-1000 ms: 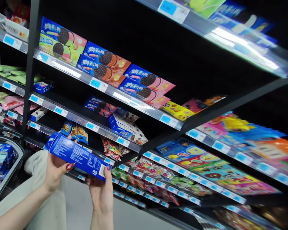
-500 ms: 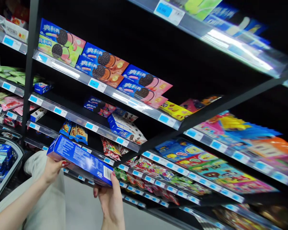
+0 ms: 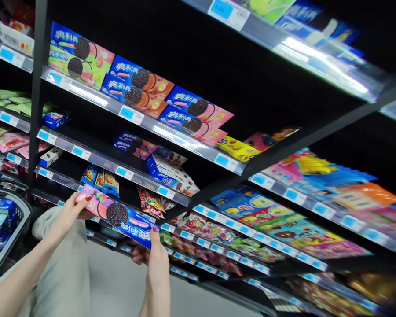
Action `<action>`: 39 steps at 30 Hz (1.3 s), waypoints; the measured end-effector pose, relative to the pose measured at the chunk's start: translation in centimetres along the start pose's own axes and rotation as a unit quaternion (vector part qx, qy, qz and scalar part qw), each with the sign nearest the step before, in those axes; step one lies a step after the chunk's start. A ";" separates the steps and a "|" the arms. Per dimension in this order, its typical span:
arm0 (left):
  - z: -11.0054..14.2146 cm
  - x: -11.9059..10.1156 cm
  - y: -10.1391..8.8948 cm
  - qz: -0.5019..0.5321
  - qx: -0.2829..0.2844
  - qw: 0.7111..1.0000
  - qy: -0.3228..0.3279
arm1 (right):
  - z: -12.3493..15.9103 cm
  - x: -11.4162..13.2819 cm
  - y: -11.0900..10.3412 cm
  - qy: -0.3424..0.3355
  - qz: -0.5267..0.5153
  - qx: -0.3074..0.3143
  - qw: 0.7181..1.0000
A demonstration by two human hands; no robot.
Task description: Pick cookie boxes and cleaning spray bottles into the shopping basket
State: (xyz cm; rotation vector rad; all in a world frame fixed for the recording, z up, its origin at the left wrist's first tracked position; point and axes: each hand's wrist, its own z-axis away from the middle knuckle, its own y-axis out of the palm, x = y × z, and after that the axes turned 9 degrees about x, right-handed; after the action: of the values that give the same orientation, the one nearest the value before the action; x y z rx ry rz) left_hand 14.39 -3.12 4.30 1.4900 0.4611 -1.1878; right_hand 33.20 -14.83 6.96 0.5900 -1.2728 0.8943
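Pinching the left end of a pink-and-blue cookie box (image 3: pixel 115 215), the left hand (image 3: pixel 73 213) sets its thumb on the front, fingers behind. The right hand (image 3: pixel 155 259) presses its thumb on the box's other end, fingers curled below. The box slants in mid-air in front of the shelves, its large white characters 奥利奥 upside down beside one dark cookie picture.

Above, a shelf bears six boxes reading 奥利奥, in three stacks of two: a pink-and-green stack (image 3: pixel 77 57), a brown stack (image 3: pixel 137 86) and a pink stack (image 3: pixel 195 116). Each box front pictures a dark sandwich cookie. A price label (image 3: pixel 131 114) under the brown stack reads 6.00; so does a top label (image 3: pixel 229 13) at the upper edge. A yellow pack (image 3: pixel 238 149) lies right of the pink stack.

One shelf down are two more 奥利奥 boxes (image 3: pixel 135 145), stacked, and, at the left, one small blue box (image 3: pixel 55 119). Blue packs (image 3: pixel 0 211) fill a basket (image 3: pixel 27 211) at the far left; their number is unclear.
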 end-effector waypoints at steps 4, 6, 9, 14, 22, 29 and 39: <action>-0.4 -0.1 -0.6 -0.050 -0.012 0.999 -0.012 | -0.4 -0.4 -0.5 0.042 0.030 0.012 0.999; -0.5 0.1 -0.6 -0.056 -0.014 0.998 -0.010 | -0.5 -0.4 -0.6 0.051 0.031 0.016 0.998; -0.5 0.0 -0.8 -0.038 0.004 0.999 0.006 | -0.5 -0.4 -0.7 0.027 -0.006 0.028 0.999; -0.2 -1.7 -2.5 -0.016 0.104 0.989 0.100 | -0.2 -0.8 -2.1 -0.117 -0.101 0.064 0.986; 1.5 -4.4 -4.0 -0.143 0.145 0.965 0.163 | 1.2 -0.4 -3.6 -0.201 -0.035 0.094 0.974; 1.8 -4.5 -4.2 -0.136 0.161 0.968 0.138 | 1.6 -0.3 -3.4 -0.210 -0.046 0.056 0.975; -1.9 -0.2 -5.3 -0.199 0.218 0.951 0.093 | 5.8 3.2 1.3 -0.416 0.013 0.084 0.905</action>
State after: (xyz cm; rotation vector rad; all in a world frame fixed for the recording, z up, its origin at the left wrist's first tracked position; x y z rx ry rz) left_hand 10.77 0.24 1.58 1.9635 0.6824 -1.5416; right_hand 29.02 -18.00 11.25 1.1720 -1.9767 0.7949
